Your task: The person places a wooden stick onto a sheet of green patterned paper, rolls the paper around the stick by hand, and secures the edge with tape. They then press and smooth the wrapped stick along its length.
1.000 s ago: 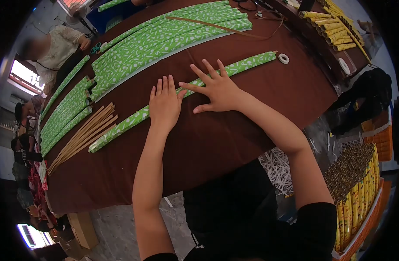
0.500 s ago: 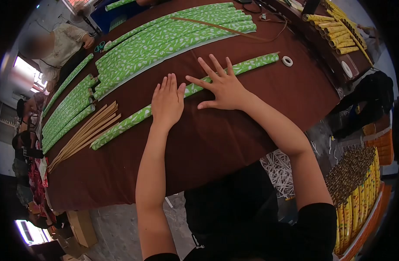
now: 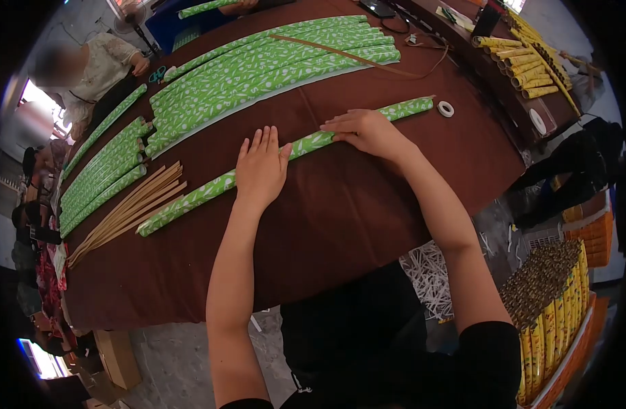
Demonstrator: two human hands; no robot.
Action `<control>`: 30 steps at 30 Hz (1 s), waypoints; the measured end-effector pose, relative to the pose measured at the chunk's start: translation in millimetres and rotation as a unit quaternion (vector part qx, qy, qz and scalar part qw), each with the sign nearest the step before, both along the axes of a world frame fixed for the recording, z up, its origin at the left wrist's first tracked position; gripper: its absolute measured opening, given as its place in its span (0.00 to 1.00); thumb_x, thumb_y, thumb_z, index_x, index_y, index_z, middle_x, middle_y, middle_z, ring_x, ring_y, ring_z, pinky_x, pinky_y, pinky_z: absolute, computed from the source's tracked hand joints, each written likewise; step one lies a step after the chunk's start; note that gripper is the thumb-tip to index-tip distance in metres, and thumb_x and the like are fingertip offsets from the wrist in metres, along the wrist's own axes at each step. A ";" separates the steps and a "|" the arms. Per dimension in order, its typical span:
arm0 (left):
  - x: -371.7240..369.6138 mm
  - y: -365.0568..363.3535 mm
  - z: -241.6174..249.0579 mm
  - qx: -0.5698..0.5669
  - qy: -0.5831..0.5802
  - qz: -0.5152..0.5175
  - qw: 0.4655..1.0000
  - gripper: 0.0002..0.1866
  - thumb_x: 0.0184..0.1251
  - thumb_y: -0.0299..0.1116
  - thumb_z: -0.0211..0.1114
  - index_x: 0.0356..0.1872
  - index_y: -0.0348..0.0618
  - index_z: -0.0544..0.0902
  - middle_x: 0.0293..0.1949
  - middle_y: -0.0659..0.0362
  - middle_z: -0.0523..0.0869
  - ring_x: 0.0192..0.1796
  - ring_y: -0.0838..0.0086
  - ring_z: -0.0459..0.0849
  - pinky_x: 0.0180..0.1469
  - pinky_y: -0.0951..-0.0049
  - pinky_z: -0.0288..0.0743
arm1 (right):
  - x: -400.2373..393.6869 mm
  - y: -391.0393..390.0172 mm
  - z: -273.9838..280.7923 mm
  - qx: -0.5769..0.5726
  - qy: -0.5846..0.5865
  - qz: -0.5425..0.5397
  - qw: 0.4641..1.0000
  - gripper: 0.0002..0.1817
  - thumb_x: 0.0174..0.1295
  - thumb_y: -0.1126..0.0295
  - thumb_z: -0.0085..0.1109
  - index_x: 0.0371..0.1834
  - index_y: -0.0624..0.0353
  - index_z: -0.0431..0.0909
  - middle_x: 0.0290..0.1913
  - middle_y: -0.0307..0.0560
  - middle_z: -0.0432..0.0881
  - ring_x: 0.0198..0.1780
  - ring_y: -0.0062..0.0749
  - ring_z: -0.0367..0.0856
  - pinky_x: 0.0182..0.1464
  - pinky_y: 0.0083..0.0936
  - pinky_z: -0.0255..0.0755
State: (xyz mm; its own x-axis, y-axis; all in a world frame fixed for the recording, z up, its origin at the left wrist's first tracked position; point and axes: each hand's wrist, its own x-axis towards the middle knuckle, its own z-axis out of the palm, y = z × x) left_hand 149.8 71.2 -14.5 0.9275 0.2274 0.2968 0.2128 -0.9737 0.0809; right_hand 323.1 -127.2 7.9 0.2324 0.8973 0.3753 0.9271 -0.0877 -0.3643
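A long green patterned roll of wrapping paper (image 3: 310,144) lies slantwise across the brown-covered table (image 3: 313,225). My left hand (image 3: 261,169) rests flat on its middle with the fingers stretched out. Farther right along the same roll, my right hand (image 3: 371,131) is closed over it, fingers together and thumb tucked low at the near side. A small white tape ring (image 3: 446,109) lies just past the roll's right end. Thin tan strips (image 3: 132,210) lie in a bundle near its left end.
Many green rolls (image 3: 272,75) lie side by side at the back, with a tan strip across them. More green rolls (image 3: 105,177) are at the left, near a seated person (image 3: 101,75). Yellow rolls (image 3: 524,65) lie on another table; others (image 3: 548,341) stand at lower right.
My right hand has gone from spread fingers to closed over the roll, shifting slightly right. My left hand stays flat on the roll. The whole view has shifted slightly.
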 end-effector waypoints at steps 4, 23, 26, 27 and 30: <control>2.2 -10.4 18.6 -0.025 0.062 0.038 0.997 0.31 0.79 0.49 0.36 0.68 0.35 0.67 0.69 0.51 0.70 0.74 0.62 0.63 0.75 0.55 0.49 | -5.2 2.2 -5.3 0.060 -0.040 -0.008 0.997 0.14 0.58 0.70 0.62 0.48 0.46 0.85 0.48 0.40 0.86 0.51 0.36 0.84 0.48 0.33 0.78; 40.1 -42.9 3.7 -0.029 0.014 0.012 0.999 0.29 0.80 0.48 0.33 0.67 0.37 0.70 0.67 0.54 0.73 0.74 0.62 0.63 0.77 0.56 0.44 | 124.2 -147.7 24.2 0.063 0.407 -0.460 0.787 0.16 0.59 0.61 0.67 0.27 0.65 0.81 0.21 0.46 0.81 0.16 0.24 0.75 0.21 0.24 0.70; 38.8 -41.5 2.2 -0.020 0.011 0.010 1.000 0.29 0.80 0.48 0.34 0.67 0.38 0.70 0.67 0.54 0.73 0.74 0.62 0.63 0.77 0.56 0.44 | 121.5 -137.1 21.9 0.037 0.444 -0.437 0.781 0.18 0.61 0.56 0.67 0.26 0.62 0.80 0.20 0.40 0.79 0.16 0.20 0.71 0.18 0.19 0.61; 38.4 -41.6 1.9 -0.018 0.005 0.005 1.000 0.29 0.80 0.48 0.34 0.67 0.38 0.70 0.67 0.54 0.73 0.73 0.61 0.64 0.77 0.55 0.43 | 119.8 -133.0 21.0 0.009 0.446 -0.447 0.775 0.18 0.61 0.54 0.66 0.27 0.59 0.81 0.21 0.38 0.79 0.17 0.18 0.71 0.18 0.18 0.59; 38.3 -42.1 2.1 -0.020 0.001 0.006 1.000 0.29 0.80 0.48 0.34 0.67 0.38 0.70 0.67 0.54 0.73 0.73 0.61 0.64 0.77 0.55 0.43 | 117.8 -127.8 24.0 0.021 0.481 -0.456 0.748 0.17 0.61 0.54 0.67 0.26 0.57 0.80 0.21 0.36 0.79 0.19 0.17 0.71 0.19 0.17 0.59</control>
